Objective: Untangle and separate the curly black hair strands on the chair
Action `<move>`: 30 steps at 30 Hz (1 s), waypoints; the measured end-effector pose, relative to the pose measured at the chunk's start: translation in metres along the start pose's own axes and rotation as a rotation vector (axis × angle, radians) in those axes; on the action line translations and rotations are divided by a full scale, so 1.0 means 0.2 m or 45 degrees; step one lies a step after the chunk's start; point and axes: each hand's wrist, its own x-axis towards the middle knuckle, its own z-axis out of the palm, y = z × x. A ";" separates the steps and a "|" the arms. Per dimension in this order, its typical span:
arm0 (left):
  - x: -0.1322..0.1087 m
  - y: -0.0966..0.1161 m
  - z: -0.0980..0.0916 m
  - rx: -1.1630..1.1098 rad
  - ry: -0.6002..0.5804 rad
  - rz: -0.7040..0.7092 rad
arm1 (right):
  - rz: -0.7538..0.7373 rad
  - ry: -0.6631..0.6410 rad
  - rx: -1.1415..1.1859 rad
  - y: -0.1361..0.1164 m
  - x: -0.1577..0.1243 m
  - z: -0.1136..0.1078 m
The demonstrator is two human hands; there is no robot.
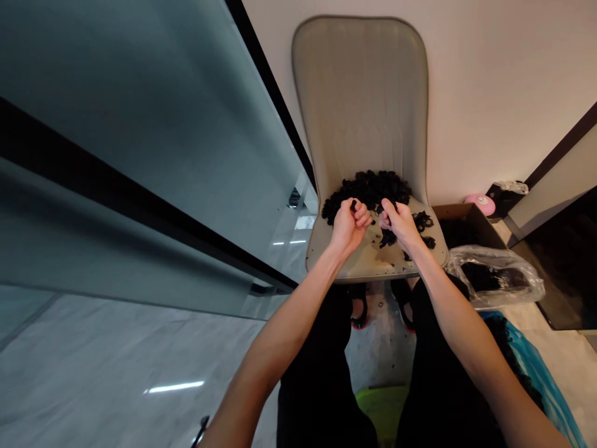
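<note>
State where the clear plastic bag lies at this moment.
In the head view the clear plastic bag lies on the right, beside the chair seat and nearer than the brown box.

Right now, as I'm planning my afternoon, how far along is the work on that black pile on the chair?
Possibly done: dark pieces already sit in the clear bag and the cardboard box beside the chair. In hand: the left hand and right hand are closed on small black pieces above the seat. Left: a large black pile at the chair back, plus scattered bits.
</note>
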 end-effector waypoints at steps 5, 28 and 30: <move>0.07 -0.02 -0.07 0.046 0.039 0.003 | 0.076 -0.084 -0.371 0.02 0.01 -0.01; 0.20 0.07 -0.13 1.526 0.026 0.703 | 0.217 -0.313 -1.374 0.04 0.02 -0.20; -0.09 0.15 0.07 1.284 -0.165 0.802 | 0.178 -0.276 -1.255 0.05 0.03 -0.21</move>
